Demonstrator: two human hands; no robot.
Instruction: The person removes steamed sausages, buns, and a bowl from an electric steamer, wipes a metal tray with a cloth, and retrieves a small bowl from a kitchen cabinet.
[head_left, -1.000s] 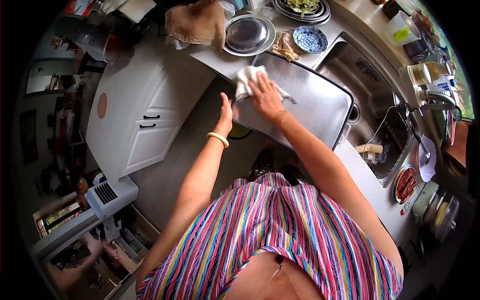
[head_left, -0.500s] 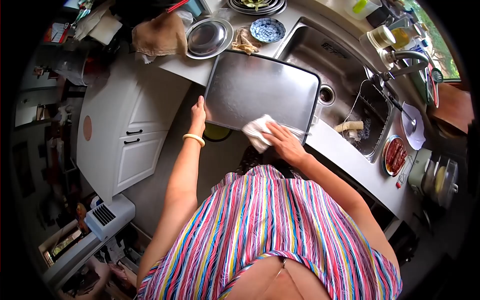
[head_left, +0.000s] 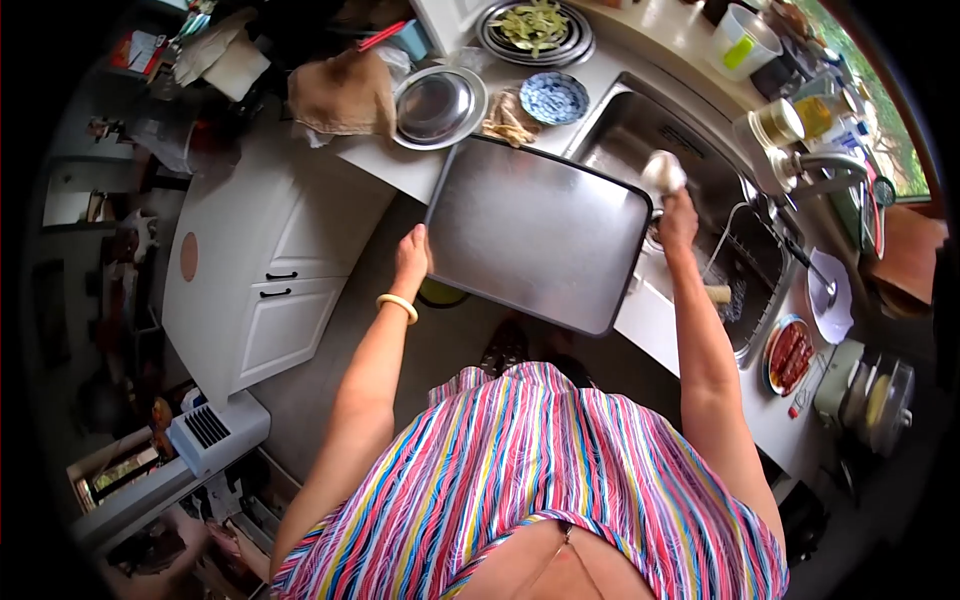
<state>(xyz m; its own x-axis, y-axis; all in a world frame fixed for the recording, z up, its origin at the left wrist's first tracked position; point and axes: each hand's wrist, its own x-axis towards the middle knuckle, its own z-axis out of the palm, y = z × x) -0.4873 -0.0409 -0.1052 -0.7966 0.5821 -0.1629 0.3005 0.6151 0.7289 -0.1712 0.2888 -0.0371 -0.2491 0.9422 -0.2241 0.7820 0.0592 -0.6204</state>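
A large metal tray (head_left: 540,230) with a dark rim lies partly over the counter's edge beside the sink and juts out over the floor. My left hand (head_left: 412,258), below a pale bangle, grips the tray's left edge. Over the near side of the sink (head_left: 625,130), my right hand (head_left: 679,220) holds a bunched white cloth (head_left: 663,173), off the tray. At the tray's far edge are a crumpled tan cloth (head_left: 508,118) and a blue patterned bowl (head_left: 554,98).
A metal lid (head_left: 436,106) on a plate and stacked dishes with green pieces (head_left: 534,28) stand at the back. Right of the sink are the faucet (head_left: 830,165), a wire rack, a plate of dark red food (head_left: 790,356) and a white bowl (head_left: 828,296). White cabinets (head_left: 285,330) stand left.
My right hand has moved with the white cloth from the tray's near edge to the right, over the sink. My left hand stays at the tray's left edge.
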